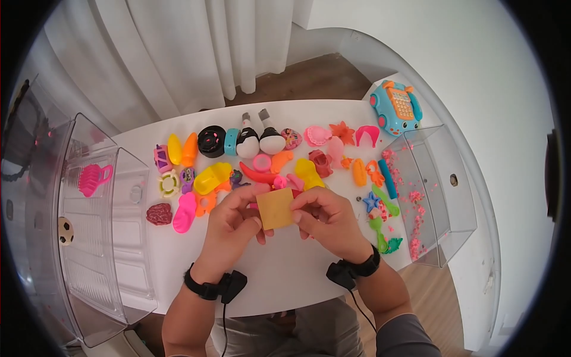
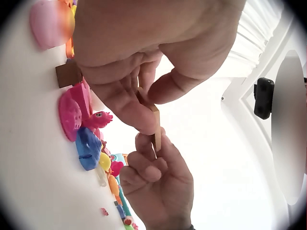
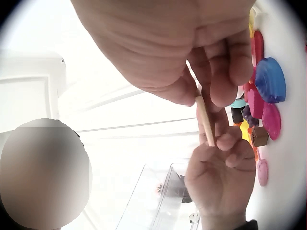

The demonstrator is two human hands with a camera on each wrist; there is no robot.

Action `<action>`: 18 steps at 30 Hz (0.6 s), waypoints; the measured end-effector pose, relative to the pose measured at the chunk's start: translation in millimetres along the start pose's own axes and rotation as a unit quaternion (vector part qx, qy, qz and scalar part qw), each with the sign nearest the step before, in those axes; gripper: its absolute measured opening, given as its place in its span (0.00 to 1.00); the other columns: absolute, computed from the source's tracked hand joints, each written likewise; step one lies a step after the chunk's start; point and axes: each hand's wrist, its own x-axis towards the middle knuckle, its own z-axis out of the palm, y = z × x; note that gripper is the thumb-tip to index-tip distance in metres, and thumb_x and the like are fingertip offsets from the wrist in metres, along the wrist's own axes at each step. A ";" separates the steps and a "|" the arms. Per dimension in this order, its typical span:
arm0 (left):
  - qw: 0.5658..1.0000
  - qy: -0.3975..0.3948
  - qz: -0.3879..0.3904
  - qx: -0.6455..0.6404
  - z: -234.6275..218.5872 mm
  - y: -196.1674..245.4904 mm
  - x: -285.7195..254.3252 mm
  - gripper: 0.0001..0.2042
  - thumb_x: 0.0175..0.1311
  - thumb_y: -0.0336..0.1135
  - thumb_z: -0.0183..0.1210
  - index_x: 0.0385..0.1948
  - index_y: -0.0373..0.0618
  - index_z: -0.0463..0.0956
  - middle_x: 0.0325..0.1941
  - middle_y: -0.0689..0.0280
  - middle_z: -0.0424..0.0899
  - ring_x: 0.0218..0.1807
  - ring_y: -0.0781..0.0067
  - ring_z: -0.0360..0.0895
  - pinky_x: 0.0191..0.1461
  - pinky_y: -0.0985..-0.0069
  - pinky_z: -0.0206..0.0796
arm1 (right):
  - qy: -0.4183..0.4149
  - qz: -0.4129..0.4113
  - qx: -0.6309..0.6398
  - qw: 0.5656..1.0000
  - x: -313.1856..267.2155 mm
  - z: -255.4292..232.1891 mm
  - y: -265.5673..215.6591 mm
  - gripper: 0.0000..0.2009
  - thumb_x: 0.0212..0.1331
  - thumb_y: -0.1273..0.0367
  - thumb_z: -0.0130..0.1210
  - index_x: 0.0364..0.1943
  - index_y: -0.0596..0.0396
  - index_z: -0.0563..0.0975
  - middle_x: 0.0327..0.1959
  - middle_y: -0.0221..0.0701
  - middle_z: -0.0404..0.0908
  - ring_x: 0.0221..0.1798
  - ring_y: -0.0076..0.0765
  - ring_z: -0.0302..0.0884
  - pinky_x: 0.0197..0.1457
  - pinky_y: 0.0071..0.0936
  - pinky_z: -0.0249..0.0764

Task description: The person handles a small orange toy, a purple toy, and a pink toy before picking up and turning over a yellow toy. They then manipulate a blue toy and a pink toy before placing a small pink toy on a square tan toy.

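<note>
A thin, flat tan square (image 1: pixel 276 209), wood-coloured, is held up above the table between both hands. The left hand (image 1: pixel 233 221) pinches its left edge between thumb and fingers, while the right hand (image 1: pixel 328 218) pinches the right edge near the upper corner. Seen edge-on in the left wrist view, the square (image 2: pixel 157 128) spans from one hand to the other. Behind the hands lie a red chili-shaped toy (image 1: pixel 257 174) and a yellow toy (image 1: pixel 308 171). A brown block (image 2: pixel 68 74) and a blue toy (image 2: pixel 88 149) show below them in the left wrist view.
Many colourful toys cover the far half of the white table (image 1: pixel 285 279). A clear bin (image 1: pixel 89 238) with a pink basket-like toy (image 1: pixel 94 179) stands at left. Another clear bin (image 1: pixel 458 220) with pink bits sits at right, near a toy telephone (image 1: pixel 397 108).
</note>
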 end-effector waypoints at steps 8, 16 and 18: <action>0.999 -0.045 0.007 -0.010 -8.7 -15.1 1.1 0.19 0.64 0.19 0.62 0.56 0.39 0.75 0.54 0.59 0.82 0.42 0.73 0.84 0.39 0.78 0.78 | 0.020 -0.066 -0.031 0.997 1.7 -1.5 5.0 0.15 0.67 0.80 0.61 0.57 0.59 0.78 0.47 0.30 0.83 0.39 0.20 0.83 0.42 0.22 0.81; 0.987 -0.024 0.125 0.101 -11.2 -20.6 2.9 0.16 0.58 0.07 0.61 0.40 0.43 0.83 0.60 0.63 0.75 0.59 0.74 0.79 0.55 0.75 0.80 | 0.017 0.064 0.067 0.996 3.4 -1.5 -7.8 0.14 0.76 0.67 0.57 0.59 0.59 0.76 0.44 0.30 0.85 0.37 0.20 0.82 0.40 0.20 0.78; 0.981 -0.029 0.145 0.126 -11.5 -22.6 3.9 0.17 0.60 0.08 0.60 0.44 0.42 0.82 0.60 0.63 0.76 0.57 0.74 0.80 0.54 0.76 0.80 | -0.114 0.120 0.071 0.984 2.5 -4.8 -6.7 0.15 0.78 0.63 0.55 0.59 0.57 0.75 0.40 0.30 0.85 0.35 0.19 0.80 0.37 0.18 0.75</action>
